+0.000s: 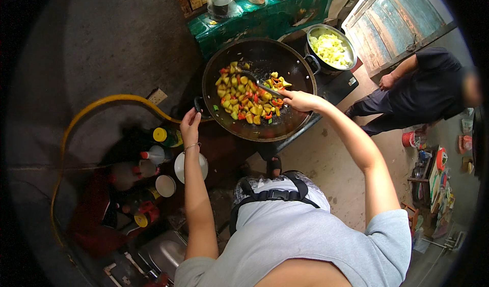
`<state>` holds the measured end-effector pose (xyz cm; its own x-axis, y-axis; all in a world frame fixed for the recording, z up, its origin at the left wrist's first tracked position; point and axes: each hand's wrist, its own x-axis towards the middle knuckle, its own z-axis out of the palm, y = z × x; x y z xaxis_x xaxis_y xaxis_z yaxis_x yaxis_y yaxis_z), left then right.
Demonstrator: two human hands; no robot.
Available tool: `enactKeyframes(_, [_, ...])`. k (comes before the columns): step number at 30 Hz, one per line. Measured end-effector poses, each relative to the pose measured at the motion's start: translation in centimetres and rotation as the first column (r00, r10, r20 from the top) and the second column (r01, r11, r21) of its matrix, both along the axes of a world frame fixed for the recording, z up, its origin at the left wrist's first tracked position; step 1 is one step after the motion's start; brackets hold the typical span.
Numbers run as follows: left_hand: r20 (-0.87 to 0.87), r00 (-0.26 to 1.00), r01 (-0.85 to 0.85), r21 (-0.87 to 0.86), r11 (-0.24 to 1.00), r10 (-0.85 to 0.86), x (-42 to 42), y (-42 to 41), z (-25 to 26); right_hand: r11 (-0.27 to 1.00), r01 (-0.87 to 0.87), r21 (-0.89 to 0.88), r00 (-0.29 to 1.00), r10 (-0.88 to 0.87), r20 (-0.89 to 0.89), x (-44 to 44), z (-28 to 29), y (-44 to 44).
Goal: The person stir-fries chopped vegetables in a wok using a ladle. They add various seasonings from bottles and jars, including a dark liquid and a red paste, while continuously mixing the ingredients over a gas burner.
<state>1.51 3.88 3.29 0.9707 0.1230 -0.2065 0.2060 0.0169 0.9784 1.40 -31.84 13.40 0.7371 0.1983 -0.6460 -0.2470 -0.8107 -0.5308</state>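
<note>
A large dark wok sits in front of me on a stove. Diced yellow-green vegetables with red and green pepper pieces lie mostly in its left half. My right hand grips the handle of a metal ladle from the right. The ladle's bowl is among the vegetables, partly covered by them. At the wok's left side, my left hand holds the black loop handle with its fingertips.
Behind the wok, a green ledge carries bottles and jars. A metal pot of chopped pale-green leaves stands at the back right. A person in dark clothes stands to the right. Several bottles, a white bowl and a yellow hose are at the left.
</note>
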Motion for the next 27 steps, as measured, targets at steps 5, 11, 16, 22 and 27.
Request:
enactKeyframes(5, [-0.011,0.999,-0.032,0.001,0.999,0.032,-0.5,0.2,0.4,0.954,-0.279,-0.113,0.957,0.267,-0.113,0.2,4.4,-4.0])
enactKeyframes(11, [-0.034,0.997,-0.069,-0.068,0.995,0.067,-0.6,-1.0,2.0,0.886,-0.149,-0.439,0.944,0.259,0.204,-3.0,4.7,1.2])
enactKeyframes(16, [-0.043,0.995,-0.090,-0.018,0.996,0.089,-0.7,-0.4,2.0,0.827,-0.298,-0.476,0.812,0.482,0.329,-5.5,6.8,2.2])
enactKeyframes(22, [-0.065,0.998,-0.022,-0.005,1.000,0.022,-0.6,0.1,0.8,0.749,-0.230,-0.621,0.843,0.473,0.257,-6.7,11.6,-2.6])
enactKeyframes(27, [-0.083,0.995,-0.051,0.057,0.997,0.055,-0.1,0.2,0.2,0.756,0.042,-0.654,0.741,0.415,0.527,-5.2,4.8,-2.1])
